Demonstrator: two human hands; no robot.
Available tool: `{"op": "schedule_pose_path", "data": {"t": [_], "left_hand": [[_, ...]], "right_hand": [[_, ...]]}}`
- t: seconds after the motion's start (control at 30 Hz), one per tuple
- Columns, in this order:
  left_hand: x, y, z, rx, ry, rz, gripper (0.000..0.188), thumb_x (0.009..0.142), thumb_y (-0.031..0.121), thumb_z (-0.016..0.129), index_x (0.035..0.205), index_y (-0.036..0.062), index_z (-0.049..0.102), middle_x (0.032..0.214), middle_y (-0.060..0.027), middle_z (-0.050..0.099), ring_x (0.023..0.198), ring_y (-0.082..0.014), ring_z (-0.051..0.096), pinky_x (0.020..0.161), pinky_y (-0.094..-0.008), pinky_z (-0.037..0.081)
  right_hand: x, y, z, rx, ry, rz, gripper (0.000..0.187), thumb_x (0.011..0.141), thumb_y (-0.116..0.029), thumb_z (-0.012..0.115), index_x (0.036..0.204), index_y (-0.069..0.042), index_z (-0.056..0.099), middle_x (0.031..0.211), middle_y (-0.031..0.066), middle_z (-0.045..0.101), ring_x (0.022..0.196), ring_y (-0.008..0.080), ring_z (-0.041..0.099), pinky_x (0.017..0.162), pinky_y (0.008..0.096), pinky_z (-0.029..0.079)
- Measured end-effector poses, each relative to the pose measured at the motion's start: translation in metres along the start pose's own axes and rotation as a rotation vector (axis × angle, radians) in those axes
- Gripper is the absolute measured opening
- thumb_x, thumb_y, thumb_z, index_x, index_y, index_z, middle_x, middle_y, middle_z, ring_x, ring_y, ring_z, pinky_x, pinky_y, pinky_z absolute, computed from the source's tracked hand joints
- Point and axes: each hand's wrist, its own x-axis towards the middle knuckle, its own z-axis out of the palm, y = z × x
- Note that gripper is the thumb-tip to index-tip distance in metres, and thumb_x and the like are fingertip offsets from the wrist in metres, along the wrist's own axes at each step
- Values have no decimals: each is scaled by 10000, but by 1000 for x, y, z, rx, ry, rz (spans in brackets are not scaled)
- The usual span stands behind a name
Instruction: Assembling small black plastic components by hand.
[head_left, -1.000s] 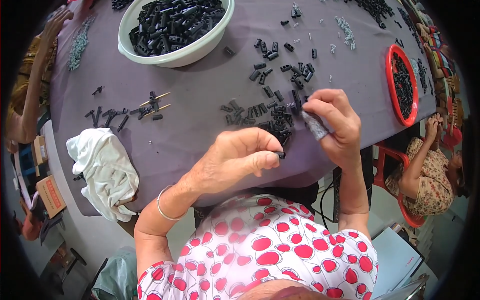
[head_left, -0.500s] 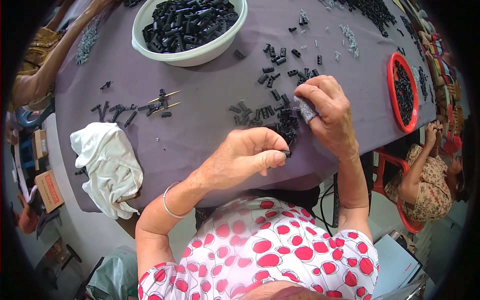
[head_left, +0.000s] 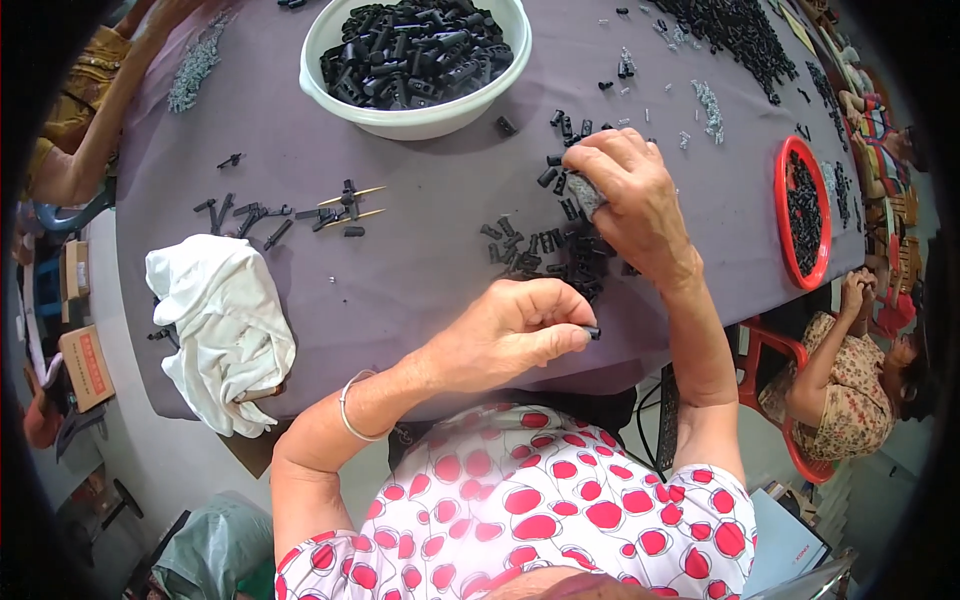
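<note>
My left hand (head_left: 505,332) pinches a small black cylindrical plastic part (head_left: 594,333) between thumb and forefinger, close to the table's near edge. Farther off and to the right, my right hand (head_left: 640,210) reaches over loose black parts (head_left: 572,262), its fingers curled downward. A grey fuzzy wrap (head_left: 584,194) covers its thumb or a finger. Whatever lies under those fingertips is hidden. Left of the hands, several joined black pieces (head_left: 250,216) rest on the purple-grey cloth, beside two wooden toothpicks (head_left: 367,190).
A white bowl (head_left: 430,126) heaped with black parts stands at the back. A white cloth (head_left: 222,330) lies at the near left. Small silver springs (head_left: 708,108) are scattered at the back right, near a red tray (head_left: 786,240) of parts. Other people sit left and right.
My right hand has moved farther and leftward over the loose parts. The left hand keeps its pinch on the black part. The whole view has shifted slightly.
</note>
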Motion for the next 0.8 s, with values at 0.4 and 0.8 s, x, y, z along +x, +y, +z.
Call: {"op": "schedule_pose_path", "data": {"t": [0.4, 0.8], "left_hand": [[0, 3, 0, -50, 56, 68, 181, 905, 130, 665, 1015, -12, 637, 838, -16, 656, 696, -56, 577, 620, -214, 501], [3, 2, -10, -219, 301, 212, 178, 928, 108, 636, 1051, -20, 627, 878, -70, 670, 683, -89, 599, 622, -218, 503]], "right_hand": [[1, 6, 9, -11, -98, -31, 405, 611, 81, 594, 986, -72, 613, 847, 74, 563, 849, 264, 574, 714, 372, 450], [-28, -15, -21, 1160, -21, 636, 165, 820, 37, 660, 984, 16, 647, 889, 9, 647, 777, 61, 599, 662, 199, 467]]}}
